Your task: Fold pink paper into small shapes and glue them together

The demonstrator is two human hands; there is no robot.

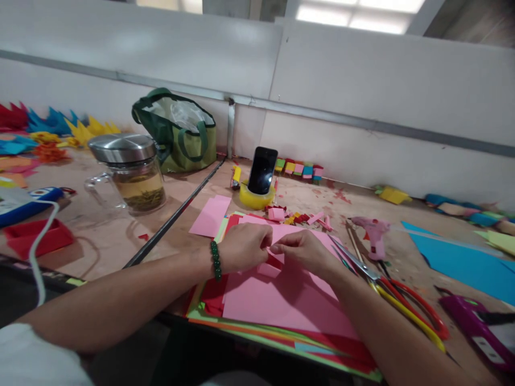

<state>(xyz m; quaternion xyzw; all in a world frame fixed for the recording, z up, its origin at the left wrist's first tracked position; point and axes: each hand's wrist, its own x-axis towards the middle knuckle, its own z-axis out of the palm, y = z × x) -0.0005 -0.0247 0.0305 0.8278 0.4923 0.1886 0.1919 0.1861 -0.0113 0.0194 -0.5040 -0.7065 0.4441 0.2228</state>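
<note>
My left hand (pixel 246 247), with a green bead bracelet (pixel 215 260) at its wrist, is closed in a pinch above a stack of coloured paper. Opposite it, my right hand (pixel 308 252) pinches too, its fingertips nearly meeting the left ones. Between them is a small folded piece of pink paper (pixel 270 268) with a red inner side; the fingers partly hide it. Both hands appear to grip its upper edge. Pink sheets (pixel 257 300) lie on top of the stack, with red, green and orange sheets beneath.
Right of the stack lie scissors (pixel 374 274), a pink glue gun (pixel 374 233), blue paper (pixel 458 262) and a purple tool (pixel 478 327). Behind it, a phone (pixel 263 170) leans in a yellow tape roll (pixel 257 199) near paper scraps (pixel 300 217). A glass tea mug (pixel 139 185) and green bag (pixel 191 145) stand left.
</note>
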